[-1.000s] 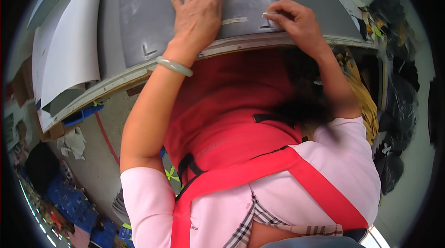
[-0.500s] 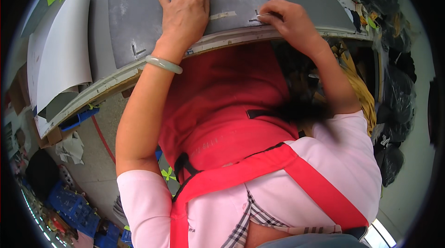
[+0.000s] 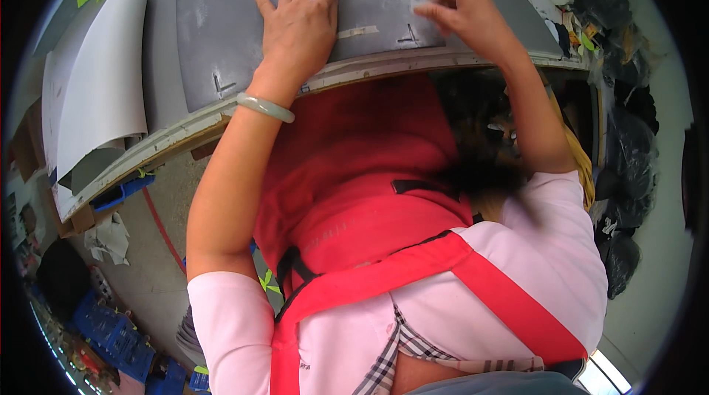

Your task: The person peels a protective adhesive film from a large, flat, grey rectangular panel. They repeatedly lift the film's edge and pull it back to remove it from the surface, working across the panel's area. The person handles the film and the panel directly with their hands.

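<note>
A flat grey sheet (image 3: 229, 33) with L-shaped slots near its corners lies on a larger grey sheet (image 3: 159, 63) on the table. My left hand (image 3: 299, 22) rests on the upper one, palm down and fingers spread. A jade-coloured bangle (image 3: 266, 107) circles that wrist. Above the sheet's right end my right hand (image 3: 461, 15) is raised, its fingers curled and blurred; what they pinch cannot be made out. Just below it is a slot (image 3: 407, 35) with pale marks around it. A strip of tape (image 3: 357, 32) sticks to the sheet between my hands.
A curled white sheet (image 3: 107, 77) stands at the table's left end. The table edge (image 3: 185, 125) runs close in front of my red apron (image 3: 354, 166). Dark plastic bags (image 3: 624, 151) line the right side. Blue crates (image 3: 118, 332) are on the floor at lower left.
My right hand has lifted off the lower right slot, moving up and slightly away from it; the thin item seen at its fingertips no longer shows clearly. My left hand stays on the sheet.
</note>
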`<action>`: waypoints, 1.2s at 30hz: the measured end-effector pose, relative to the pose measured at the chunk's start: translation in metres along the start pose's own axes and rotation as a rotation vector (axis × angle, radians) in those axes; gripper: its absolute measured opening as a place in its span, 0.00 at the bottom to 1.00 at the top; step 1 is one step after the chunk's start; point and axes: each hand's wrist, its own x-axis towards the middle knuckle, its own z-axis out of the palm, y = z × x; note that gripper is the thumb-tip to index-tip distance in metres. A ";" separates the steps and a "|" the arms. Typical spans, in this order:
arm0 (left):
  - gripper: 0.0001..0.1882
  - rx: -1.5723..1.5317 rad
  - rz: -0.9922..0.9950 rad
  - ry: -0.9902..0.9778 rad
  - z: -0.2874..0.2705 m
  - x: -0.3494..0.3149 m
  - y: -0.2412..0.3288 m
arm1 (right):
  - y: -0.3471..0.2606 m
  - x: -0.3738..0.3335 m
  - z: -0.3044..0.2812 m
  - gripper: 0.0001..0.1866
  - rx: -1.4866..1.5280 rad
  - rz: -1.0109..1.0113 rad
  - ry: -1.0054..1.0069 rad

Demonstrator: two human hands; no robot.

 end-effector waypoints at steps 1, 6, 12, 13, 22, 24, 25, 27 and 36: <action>0.18 -0.008 -0.001 -0.012 -0.002 0.002 0.001 | 0.004 0.014 -0.002 0.09 0.018 -0.080 0.079; 0.17 -0.034 -0.011 -0.016 -0.007 0.003 0.004 | 0.040 0.101 0.002 0.11 -0.024 -0.124 0.189; 0.18 -0.098 -0.030 -0.040 -0.006 0.002 0.005 | 0.060 0.165 0.013 0.10 -0.158 -0.257 0.264; 0.18 -0.102 -0.036 -0.040 -0.006 0.001 0.005 | 0.058 0.168 0.014 0.10 -0.172 -0.278 0.245; 0.17 -0.108 -0.039 -0.017 -0.007 0.003 0.005 | 0.069 0.178 0.018 0.09 -0.483 -0.396 0.319; 0.16 -0.084 -0.046 0.005 -0.003 0.001 0.004 | 0.057 0.171 0.011 0.10 -0.220 -0.206 0.230; 0.17 -0.102 -0.049 -0.001 -0.004 0.000 0.004 | 0.049 0.166 0.009 0.10 -0.093 -0.105 0.185; 0.17 -0.140 -0.048 -0.020 -0.005 0.001 0.003 | 0.044 0.164 0.014 0.10 -0.083 -0.058 0.227; 0.17 -0.062 -0.065 -0.007 -0.002 0.000 0.004 | 0.025 0.182 0.004 0.07 -0.223 0.111 0.065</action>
